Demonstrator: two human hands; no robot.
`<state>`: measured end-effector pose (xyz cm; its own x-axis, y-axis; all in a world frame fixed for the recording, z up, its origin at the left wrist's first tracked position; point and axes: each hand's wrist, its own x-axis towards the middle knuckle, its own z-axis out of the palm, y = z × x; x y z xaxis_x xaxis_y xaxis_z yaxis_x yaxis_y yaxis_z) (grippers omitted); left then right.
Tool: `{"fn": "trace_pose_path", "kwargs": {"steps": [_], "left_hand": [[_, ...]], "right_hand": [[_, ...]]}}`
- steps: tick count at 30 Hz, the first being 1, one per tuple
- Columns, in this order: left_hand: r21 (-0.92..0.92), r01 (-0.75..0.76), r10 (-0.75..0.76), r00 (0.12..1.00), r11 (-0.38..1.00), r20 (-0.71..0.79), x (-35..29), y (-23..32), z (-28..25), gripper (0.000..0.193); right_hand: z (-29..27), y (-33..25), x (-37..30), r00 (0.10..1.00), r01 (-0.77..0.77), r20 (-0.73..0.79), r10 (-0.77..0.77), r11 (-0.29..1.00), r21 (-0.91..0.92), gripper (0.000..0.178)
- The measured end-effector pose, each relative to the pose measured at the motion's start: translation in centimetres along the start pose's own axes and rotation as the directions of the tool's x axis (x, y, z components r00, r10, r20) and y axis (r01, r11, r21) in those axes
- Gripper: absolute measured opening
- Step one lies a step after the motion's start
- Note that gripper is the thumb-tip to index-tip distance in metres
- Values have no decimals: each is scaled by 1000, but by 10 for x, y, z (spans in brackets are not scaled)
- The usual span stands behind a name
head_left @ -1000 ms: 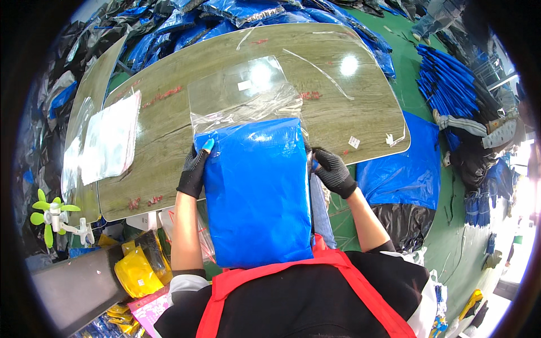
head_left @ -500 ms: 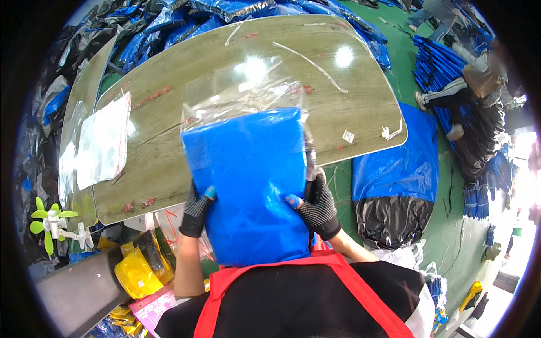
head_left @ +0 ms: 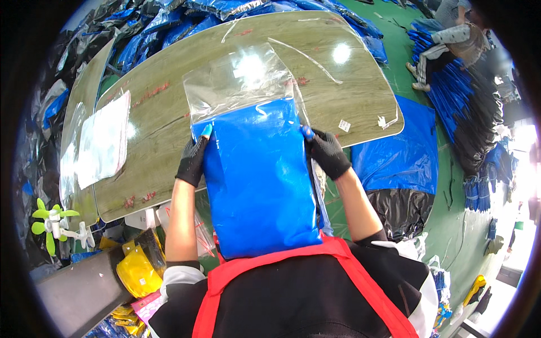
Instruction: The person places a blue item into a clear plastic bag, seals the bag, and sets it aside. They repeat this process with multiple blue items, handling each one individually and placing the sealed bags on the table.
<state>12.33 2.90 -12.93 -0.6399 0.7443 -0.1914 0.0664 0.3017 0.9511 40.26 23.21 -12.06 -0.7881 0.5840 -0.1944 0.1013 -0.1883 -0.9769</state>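
Note:
A folded blue plastic sheet in a clear bag [head_left: 256, 180] lies between my body and the table, its lower end against my red apron. The bag's loose clear mouth [head_left: 236, 81] spreads flat over the wood-look table [head_left: 349, 84]. My left hand [head_left: 194, 155], in a black dotted glove with a bare blue-tinged thumb tip, grips the package's left edge near its upper end. On the opposite edge my right hand [head_left: 327, 151], gloved alike, holds with its thumb on top. The fingers under the package are hidden.
A stack of clear bags [head_left: 104, 141] lies on the table's left. Below it are a small green-bladed fan [head_left: 53, 219] and yellow packages [head_left: 138, 270]. Blue and black bundles cover the floor beyond. At the far right, a person [head_left: 451, 48] is among blue bundles.
Both hands have slid up the package's sides toward its upper end. The bag's crumpled clear mouth now lies flatter on the table. The person at right has shifted.

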Motion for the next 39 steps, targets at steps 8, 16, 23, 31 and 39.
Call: {"fn": "trace_pose_path", "kwargs": {"steps": [8,16,23,31,39], "left_hand": [[-184,107,-138,976,977,-169,-11,-27,19,74],[-18,155,-156,984,988,-85,-41,-18,7,74],[-190,136,-138,990,972,6,-4,4,20,63],[-459,-154,183,983,875,19,-122,-8,30,60],[459,246,-374,902,854,213,-115,-9,19,58]], "right_hand": [[19,12,-4,977,149,-130,-169,978,-147,9],[-4,18,-36,954,152,-128,-271,804,-574,24],[-21,-3,40,929,-334,158,336,942,-40,52],[47,0,-89,948,235,-218,-233,972,-17,68],[5,-6,-61,958,-268,-121,259,666,-696,50]]}}
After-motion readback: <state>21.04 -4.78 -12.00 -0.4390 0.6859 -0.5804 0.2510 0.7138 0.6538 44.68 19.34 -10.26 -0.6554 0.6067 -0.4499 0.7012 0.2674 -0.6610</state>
